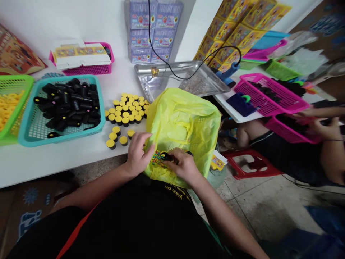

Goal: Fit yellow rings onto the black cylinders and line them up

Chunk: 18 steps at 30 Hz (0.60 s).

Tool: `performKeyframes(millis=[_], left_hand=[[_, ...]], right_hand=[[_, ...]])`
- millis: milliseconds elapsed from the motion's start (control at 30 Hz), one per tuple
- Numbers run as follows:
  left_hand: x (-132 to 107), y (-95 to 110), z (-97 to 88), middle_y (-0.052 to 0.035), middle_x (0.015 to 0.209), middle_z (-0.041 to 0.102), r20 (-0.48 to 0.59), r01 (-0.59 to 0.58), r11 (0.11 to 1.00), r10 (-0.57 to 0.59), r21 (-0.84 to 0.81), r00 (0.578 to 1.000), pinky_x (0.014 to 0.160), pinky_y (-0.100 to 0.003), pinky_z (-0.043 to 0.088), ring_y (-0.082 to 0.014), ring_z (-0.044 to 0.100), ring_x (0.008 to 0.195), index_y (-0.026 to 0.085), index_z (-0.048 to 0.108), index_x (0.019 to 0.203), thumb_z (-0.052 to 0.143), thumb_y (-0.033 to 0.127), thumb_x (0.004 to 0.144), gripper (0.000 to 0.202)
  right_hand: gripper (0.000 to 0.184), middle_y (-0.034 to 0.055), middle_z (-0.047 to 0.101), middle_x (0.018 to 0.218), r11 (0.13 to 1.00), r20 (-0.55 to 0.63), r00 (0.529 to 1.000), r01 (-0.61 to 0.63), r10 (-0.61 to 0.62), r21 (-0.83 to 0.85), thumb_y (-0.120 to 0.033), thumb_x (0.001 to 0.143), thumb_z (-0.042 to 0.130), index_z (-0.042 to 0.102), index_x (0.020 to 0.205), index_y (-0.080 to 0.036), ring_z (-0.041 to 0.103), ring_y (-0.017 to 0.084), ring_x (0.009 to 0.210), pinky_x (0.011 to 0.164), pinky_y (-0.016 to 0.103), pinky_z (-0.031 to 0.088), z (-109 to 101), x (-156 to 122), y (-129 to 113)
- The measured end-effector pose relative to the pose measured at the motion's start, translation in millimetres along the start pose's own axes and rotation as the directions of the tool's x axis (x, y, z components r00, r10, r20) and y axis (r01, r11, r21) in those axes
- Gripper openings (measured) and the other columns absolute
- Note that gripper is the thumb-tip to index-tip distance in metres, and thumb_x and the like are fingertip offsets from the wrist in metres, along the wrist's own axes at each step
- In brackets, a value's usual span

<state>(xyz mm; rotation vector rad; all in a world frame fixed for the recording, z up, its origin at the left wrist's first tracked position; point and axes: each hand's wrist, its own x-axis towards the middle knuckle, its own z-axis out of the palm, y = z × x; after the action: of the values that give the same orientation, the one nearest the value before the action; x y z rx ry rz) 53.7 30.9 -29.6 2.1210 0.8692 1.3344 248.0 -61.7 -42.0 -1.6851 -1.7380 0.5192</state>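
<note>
A basket lined with a yellow plastic bag [188,108] stands close in front of my body. Small multicoloured beads or candies [156,158] lie at its near side. My right hand [184,165] reaches in among them, its fingers closed around a black plastic piece [166,156]; part of the piece is hidden by the fingers. My left hand [138,153] is at the basket's left rim, thumb and forefinger apart and nothing visible between them. Just beyond it, on the white table, stand short black pots with yellow tops [125,114], most in a tight cluster.
A teal basket [101,108] of black plastic parts and a green basket [27,93] of yellow pieces stand left. Behind are a metal tray [145,81] and stacked boxes [141,37]. At right, a person's hands [330,127] are over a pink basket [283,131], near a red stool [239,154].
</note>
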Motion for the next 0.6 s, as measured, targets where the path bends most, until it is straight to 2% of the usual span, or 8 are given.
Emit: performKeyframes(millis=[133,200,267,333,400,500,600], left_hand=[[5,21,-12.4,-0.0105,0.101,0.065,0.041,-0.203,0.978,0.201,0.038,0.979,0.077,-0.039,0.056,-0.0240,0.062,0.093,0.017,0.064,0.115,0.065,0.021,0.088,0.028],[6,29,-12.5,-0.0123,0.103,0.066,0.098,-0.300,0.953,0.295,0.034,0.950,0.080,-0.043,0.056,-0.0261,0.063,0.093,0.016,0.063,0.122,0.070,0.027,0.085,0.039],[5,33,-8.0,-0.0122,0.104,0.068,0.167,-0.337,0.941,0.339,-0.040,0.926,0.082,-0.043,0.057,-0.0258,0.065,0.094,0.016,0.060,0.126,0.071,0.031,0.088,0.042],[3,32,-1.8,-0.0107,0.102,0.071,0.235,-0.283,0.946,0.315,-0.161,0.920,0.081,-0.038,0.058,-0.0228,0.067,0.092,0.017,0.060,0.125,0.067,0.028,0.093,0.035],[1,29,2.9,-0.0097,0.102,0.072,0.288,-0.168,0.955,0.238,-0.246,0.928,0.080,-0.035,0.059,-0.0205,0.069,0.091,0.017,0.061,0.122,0.064,0.027,0.095,0.029],[-2,26,3.5,-0.0094,0.105,0.073,0.351,0.016,0.956,0.092,-0.294,0.932,0.080,-0.033,0.059,-0.0204,0.070,0.092,0.018,0.061,0.120,0.070,0.031,0.092,0.033],[0,24,0.0,-0.0068,0.097,0.073,0.399,0.127,0.943,0.006,-0.307,0.917,0.074,-0.030,0.058,-0.0188,0.070,0.084,0.018,0.064,0.110,0.072,0.029,0.088,0.026]], right_hand=[[0.021,0.0043,0.071,0.085,0.966,-0.194,0.981,0.062,-0.012,0.251,-0.038,0.083,0.079,0.069,0.094,-0.022,0.067,0.020,0.074,0.070,0.034,0.056,-6,-8,-12],[0.020,0.0047,0.072,0.086,0.948,-0.251,0.968,0.101,-0.024,0.301,-0.038,0.085,0.076,0.069,0.095,-0.022,0.068,0.021,0.078,0.073,0.035,0.056,-6,-10,-19],[0.017,0.0045,0.071,0.086,0.936,-0.285,0.957,0.150,-0.056,0.319,-0.036,0.087,0.074,0.068,0.097,-0.023,0.067,0.020,0.078,0.074,0.035,0.056,-5,-11,-25],[0.015,0.0041,0.071,0.086,0.929,-0.304,0.950,0.176,-0.074,0.325,-0.033,0.088,0.073,0.067,0.097,-0.023,0.067,0.019,0.077,0.074,0.035,0.056,-4,-12,-28],[0.015,0.0040,0.070,0.086,0.929,-0.303,0.951,0.162,-0.058,0.332,-0.032,0.087,0.073,0.066,0.096,-0.023,0.067,0.019,0.077,0.074,0.034,0.056,-2,-12,-29],[0.015,0.0032,0.069,0.083,0.939,-0.270,0.962,0.121,-0.032,0.322,-0.032,0.085,0.072,0.063,0.093,-0.023,0.066,0.019,0.074,0.070,0.033,0.056,2,-11,-28],[0.014,0.0016,0.068,0.079,0.958,-0.223,0.973,0.115,-0.056,0.264,-0.025,0.080,0.068,0.061,0.092,-0.024,0.066,0.018,0.068,0.064,0.030,0.055,7,-6,-27]])
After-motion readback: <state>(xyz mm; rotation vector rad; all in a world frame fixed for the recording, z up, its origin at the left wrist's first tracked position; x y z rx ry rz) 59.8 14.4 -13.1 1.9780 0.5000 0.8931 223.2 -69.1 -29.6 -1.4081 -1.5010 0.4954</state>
